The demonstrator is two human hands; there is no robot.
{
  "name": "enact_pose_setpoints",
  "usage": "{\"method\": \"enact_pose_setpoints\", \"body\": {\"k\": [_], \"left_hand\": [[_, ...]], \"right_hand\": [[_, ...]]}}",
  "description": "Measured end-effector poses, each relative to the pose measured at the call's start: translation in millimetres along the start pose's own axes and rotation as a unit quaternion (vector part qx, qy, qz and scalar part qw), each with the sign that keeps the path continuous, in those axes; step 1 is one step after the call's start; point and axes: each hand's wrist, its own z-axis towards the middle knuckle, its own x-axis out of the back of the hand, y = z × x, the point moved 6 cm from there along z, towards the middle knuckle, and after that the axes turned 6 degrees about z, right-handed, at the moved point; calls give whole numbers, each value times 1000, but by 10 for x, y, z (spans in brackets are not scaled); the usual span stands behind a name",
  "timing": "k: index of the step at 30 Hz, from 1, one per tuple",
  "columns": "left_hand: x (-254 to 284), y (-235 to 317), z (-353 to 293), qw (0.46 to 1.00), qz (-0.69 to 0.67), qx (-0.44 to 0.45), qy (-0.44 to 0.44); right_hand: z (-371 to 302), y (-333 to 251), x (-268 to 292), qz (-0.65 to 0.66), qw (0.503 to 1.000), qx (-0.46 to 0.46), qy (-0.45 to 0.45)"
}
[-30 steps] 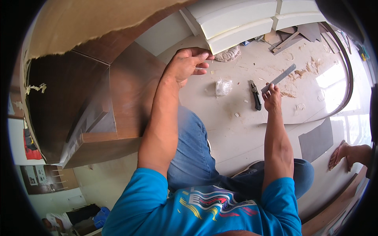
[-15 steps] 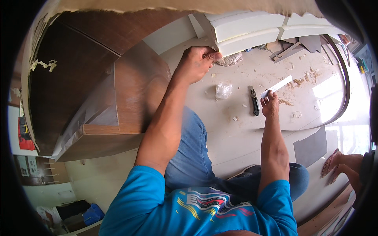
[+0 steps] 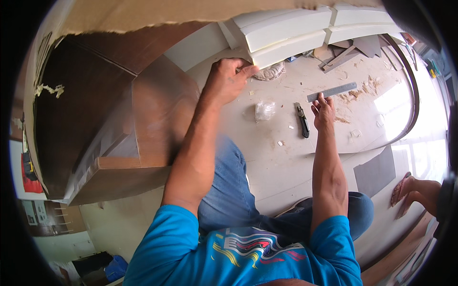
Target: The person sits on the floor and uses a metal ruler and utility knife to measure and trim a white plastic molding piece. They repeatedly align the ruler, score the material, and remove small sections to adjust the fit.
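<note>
At the near left corner of a white drawer unit, my left hand is closed, its thumb and curled fingers at the edge; part of its grip is hidden. My right hand pinches one end of a flat grey strip, ruler-like in shape, holding it above the floor. Left of that hand, a black utility knife lies on the floor. A crumpled clear plastic bag lies between my two hands, beside the knife.
A brown wooden cabinet stands close on my left. Cut offcuts and shavings litter the far floor. A long dark curved strip arcs at right, near a grey sheet. Another person's feet are at far right.
The grey strip has turned in my right hand: its bright glare is gone and it lies more level across the view. My left hand stays at the drawer unit's corner.
</note>
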Motion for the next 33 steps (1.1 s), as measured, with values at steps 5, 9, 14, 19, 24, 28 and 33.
{"method": "enact_pose_setpoints", "body": {"k": [5, 9, 14, 19, 24, 28, 33], "left_hand": [[-58, -265, 102, 986, -145, 65, -48], [-135, -301, 108, 963, -228, 119, -78], [-173, -276, 89, 935, -296, 142, -132], [-207, -241, 67, 941, -289, 125, -125], [-267, -312, 84, 947, -278, 126, -101], [-316, -420, 145, 950, -276, 104, -98], [-302, -434, 128, 967, -170, 112, -156]], "right_hand": [[-2, -70, -11, 16, 1000, 20, -11], [-50, -21, 20, 22, 1000, 8, 1], [-129, 111, 113, 3, 999, -21, 28], [-180, 239, 225, -1, 998, -41, 44], [-141, 216, 179, 3, 999, -31, 29], [-46, 125, 31, 13, 999, 11, 30], [-228, -162, -585, 20, 994, 76, -82]]}}
